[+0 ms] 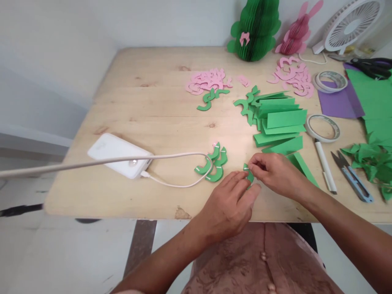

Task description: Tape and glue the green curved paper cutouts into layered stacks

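Note:
A curved green paper cutout [250, 176] lies at the front of the table, partly hidden by my fingers. My left hand [229, 204] holds it down, fingertips on its near side. At its upper end, my right hand [273, 171] pinches with thumb and forefinger at a small white strip [246, 168]. Just left of my hands is a group of green curved cutouts [217, 173] with white strips on their ends. Folded green paper strips [283, 118] are stacked beyond my right hand, with more green cutouts [245, 106] beside them.
A white power bank [118, 155] with a cable [177, 155] lies left. Pink cutouts [208, 81] are farther back. Tape rolls [323, 128], a marker [325, 165] and thread snips [352, 175] lie right. A green honeycomb paper figure [257, 32] and a fan [352, 26] stand behind.

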Tool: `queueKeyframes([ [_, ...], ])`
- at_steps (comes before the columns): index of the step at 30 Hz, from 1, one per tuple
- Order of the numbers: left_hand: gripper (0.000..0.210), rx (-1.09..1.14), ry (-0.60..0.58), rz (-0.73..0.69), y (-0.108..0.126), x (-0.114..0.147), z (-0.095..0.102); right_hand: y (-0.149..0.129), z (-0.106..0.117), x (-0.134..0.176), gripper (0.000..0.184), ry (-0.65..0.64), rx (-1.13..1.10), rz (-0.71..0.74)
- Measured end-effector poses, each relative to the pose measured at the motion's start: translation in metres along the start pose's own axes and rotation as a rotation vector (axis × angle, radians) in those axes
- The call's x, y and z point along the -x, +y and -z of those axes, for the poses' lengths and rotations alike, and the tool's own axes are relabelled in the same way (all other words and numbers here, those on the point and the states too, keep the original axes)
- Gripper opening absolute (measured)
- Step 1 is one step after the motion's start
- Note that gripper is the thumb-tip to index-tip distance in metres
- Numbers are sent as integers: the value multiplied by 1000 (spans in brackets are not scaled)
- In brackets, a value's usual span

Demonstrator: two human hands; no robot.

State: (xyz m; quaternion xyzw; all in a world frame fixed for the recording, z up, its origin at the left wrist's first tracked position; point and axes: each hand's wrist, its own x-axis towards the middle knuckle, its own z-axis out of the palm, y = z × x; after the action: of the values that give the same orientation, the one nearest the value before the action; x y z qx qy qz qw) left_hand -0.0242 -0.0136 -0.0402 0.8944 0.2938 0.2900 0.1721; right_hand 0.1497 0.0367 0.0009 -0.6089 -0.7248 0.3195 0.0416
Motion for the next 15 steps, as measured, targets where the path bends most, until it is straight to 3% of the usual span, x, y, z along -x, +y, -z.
queueKeyframes([
  [15,27,10,18,12,0,-1,0,0,-2,-1,20,4,34,10],
])
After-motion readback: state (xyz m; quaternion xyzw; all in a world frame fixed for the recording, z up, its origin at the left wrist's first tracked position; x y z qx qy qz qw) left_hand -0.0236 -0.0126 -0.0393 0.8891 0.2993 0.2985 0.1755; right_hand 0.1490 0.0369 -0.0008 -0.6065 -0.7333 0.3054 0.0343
